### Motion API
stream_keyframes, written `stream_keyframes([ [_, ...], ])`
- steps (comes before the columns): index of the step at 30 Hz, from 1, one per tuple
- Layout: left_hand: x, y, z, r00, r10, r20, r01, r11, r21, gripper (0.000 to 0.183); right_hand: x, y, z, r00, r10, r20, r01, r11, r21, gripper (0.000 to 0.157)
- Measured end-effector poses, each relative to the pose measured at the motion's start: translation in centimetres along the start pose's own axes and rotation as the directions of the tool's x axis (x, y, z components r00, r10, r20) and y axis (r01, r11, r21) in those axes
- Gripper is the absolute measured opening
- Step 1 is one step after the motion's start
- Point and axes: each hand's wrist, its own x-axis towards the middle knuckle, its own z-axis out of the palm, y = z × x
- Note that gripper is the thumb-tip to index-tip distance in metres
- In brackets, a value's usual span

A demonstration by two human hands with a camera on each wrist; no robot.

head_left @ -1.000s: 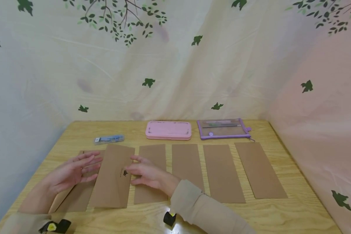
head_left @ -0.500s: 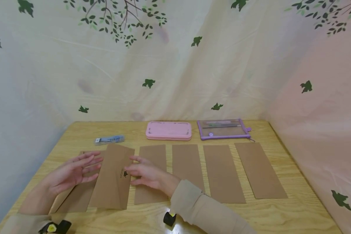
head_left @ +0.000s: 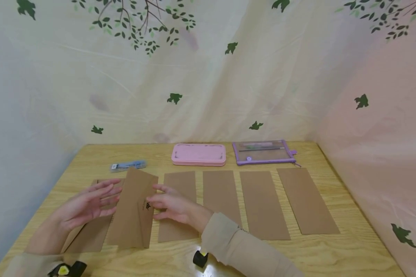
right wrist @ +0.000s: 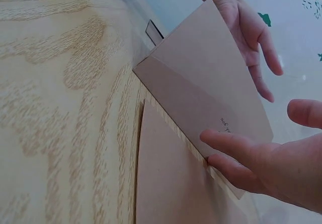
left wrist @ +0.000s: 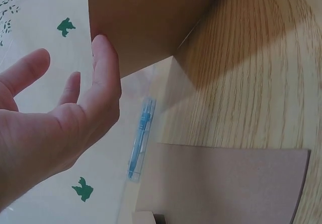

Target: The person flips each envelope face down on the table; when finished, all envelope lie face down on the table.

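A brown folded paper card point(head_left: 128, 215) stands tilted off the table between my two hands, with a small black crown print point(head_left: 147, 206) near its right edge. My left hand point(head_left: 90, 204) is at the card's left side, fingers extended; in the left wrist view a fingertip touches the brown panel point(left wrist: 146, 22). From the right, my right hand point(head_left: 176, 206) meets the card with fairly straight fingers and its thumb apart. In the right wrist view, small lettering point(right wrist: 224, 124) shows just above its fingertips. Beneath my left hand lies another brown card point(head_left: 93, 234), partly covered.
Several flat brown cards, one of them a brown card point(head_left: 265, 207), lie in a row to the right. Along the back are a slim clear case with blue contents point(head_left: 128, 166), a pink pencil case point(head_left: 198, 154) and a purple-edged clear zip pouch point(head_left: 263, 154). Patterned cloth surrounds the table.
The standing card has turned slightly, its left panel looking narrower and its top left corner higher. Both hands stay in nearly the same place.
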Motion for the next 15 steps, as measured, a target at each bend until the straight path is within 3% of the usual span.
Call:
stream_keyframes([
  [15, 0.12, -0.57, 0.12, 0.998, -0.008, -0.067, 0.016, 0.992, 0.126, 0.040, 0.17, 0.18, 0.63, 1.000, 0.020, 0.012, -0.020, 1.000, 0.021, 0.071],
])
